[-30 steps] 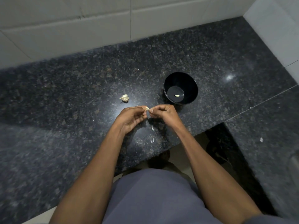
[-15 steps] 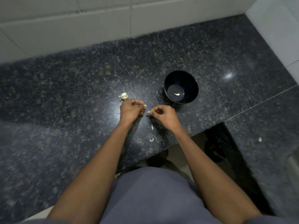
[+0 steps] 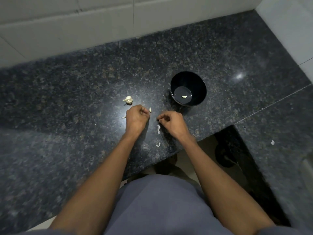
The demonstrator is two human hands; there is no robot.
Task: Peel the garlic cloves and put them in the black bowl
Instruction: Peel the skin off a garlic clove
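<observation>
Both arms reach forward over the dark speckled bench, and the two hands sit close together near its front edge, a small gap apart.

The left hand has its back turned up and its fingers curled in. It pinches a small garlic clove, which sticks out at the 1 o'clock side of the hand.

The right hand also has its back up and its fingers curled toward the left hand. I cannot tell if it holds a bit of skin or nothing at all.

The black bowl stands at 1 o'clock from the right hand, near it but not touching. One peeled clove lies on the bowl's floor.

The rest of the garlic bulb lies on the bench at 11 o'clock from the left hand, just beside it.

Bits of white garlic skin lie on the bench at 7 o'clock from the right hand, toward the bench's front edge. Another small piece lies at 9 o'clock from the left hand.
</observation>
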